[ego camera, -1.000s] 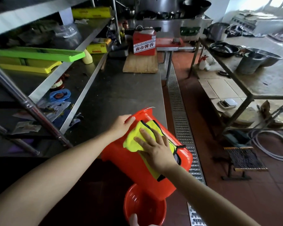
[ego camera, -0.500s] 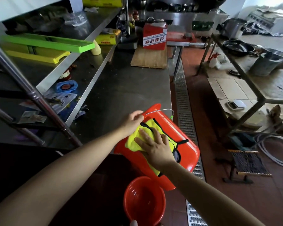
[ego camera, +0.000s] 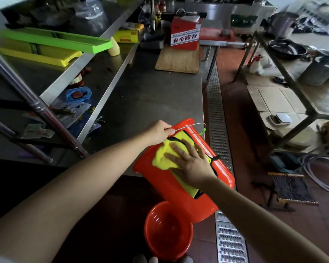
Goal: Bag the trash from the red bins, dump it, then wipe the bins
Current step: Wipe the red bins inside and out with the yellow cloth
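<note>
My left hand (ego camera: pixel 160 132) grips the tilted red bin (ego camera: pixel 171 188) at its rim; my right hand (ego camera: pixel 193 164) presses a yellow cloth (ego camera: pixel 162 158) flat against its side.

I am reaching both bare forearms forward and down. My left hand (ego camera: pixel 160 131) is curling closed, thumb pinching against the fingers at the far end. My right hand (ego camera: pixel 190 164) is pressing palm-down, fingers spread flat.

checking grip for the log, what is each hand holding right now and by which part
The left hand grips the tipped red bin by its rim at the wire handle's end. The right hand grasps nothing; it presses the yellow cloth flat on the bin's side.
</note>
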A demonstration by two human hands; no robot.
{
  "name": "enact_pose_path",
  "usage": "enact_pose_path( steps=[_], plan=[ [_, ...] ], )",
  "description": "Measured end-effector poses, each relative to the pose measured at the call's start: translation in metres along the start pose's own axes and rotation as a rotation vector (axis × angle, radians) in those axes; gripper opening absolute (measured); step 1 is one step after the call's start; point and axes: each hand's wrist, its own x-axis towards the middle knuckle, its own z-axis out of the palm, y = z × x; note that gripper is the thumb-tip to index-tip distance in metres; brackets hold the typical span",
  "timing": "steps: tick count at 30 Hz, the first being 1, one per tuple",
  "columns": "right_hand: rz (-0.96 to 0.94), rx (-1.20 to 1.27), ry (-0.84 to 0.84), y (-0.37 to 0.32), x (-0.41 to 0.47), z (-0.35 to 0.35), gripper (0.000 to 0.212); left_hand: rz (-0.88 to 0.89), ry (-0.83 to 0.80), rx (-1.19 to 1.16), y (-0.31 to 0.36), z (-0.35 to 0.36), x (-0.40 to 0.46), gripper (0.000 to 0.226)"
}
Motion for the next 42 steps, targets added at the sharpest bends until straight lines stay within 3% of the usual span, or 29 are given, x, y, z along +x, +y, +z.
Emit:
enact_pose_path(
  steps=[6, 10, 15, 18, 22, 24, 27, 31, 35, 38, 42],
  plan=[
    [0.142, 0.110, -0.011, 0.010, -0.004, -0.001, 0.055, 0.151, 0.117, 0.281, 0.016, 0.003, 0.002, 0.037],
    [0.247, 0.168, -0.010, 0.017, -0.008, -0.003, 0.055, 0.136, 0.106, 0.285, 0.025, 0.002, 0.006, 0.044],
    [0.261, 0.196, -0.021, 0.020, -0.017, -0.002, 0.056, 0.162, 0.098, 0.274, 0.027, 0.001, -0.005, 0.035],
    [0.271, 0.200, -0.012, 0.018, -0.022, 0.001, 0.057, 0.088, 0.032, 0.174, 0.027, -0.003, -0.011, 0.040],
    [0.291, 0.225, -0.016, 0.024, -0.023, 0.002, 0.058, 0.018, -0.209, 0.049, 0.017, -0.011, -0.026, 0.042],
    [0.291, 0.226, 0.001, 0.026, -0.023, 0.002, 0.057, -0.001, -0.246, 0.023, 0.007, -0.013, -0.034, 0.040],
    [0.211, 0.113, 0.061, 0.014, -0.023, 0.007, 0.055, -0.031, -0.190, -0.015, -0.006, -0.010, -0.035, 0.042],
    [-0.046, -0.100, 0.047, -0.024, -0.018, 0.022, 0.062, -0.019, -0.134, 0.020, -0.009, -0.007, -0.030, 0.036],
    [-0.154, -0.172, -0.009, -0.031, -0.010, 0.024, 0.059, -0.031, -0.171, 0.049, -0.019, -0.006, -0.029, 0.054],
    [-0.136, -0.045, 0.029, 0.001, -0.007, 0.011, 0.051, -0.017, -0.171, 0.070, -0.024, -0.002, -0.027, 0.050],
    [0.121, 0.264, 0.007, 0.057, 0.000, 0.005, 0.048, -0.031, -0.185, 0.031, -0.023, -0.004, -0.027, 0.051]
  ],
)
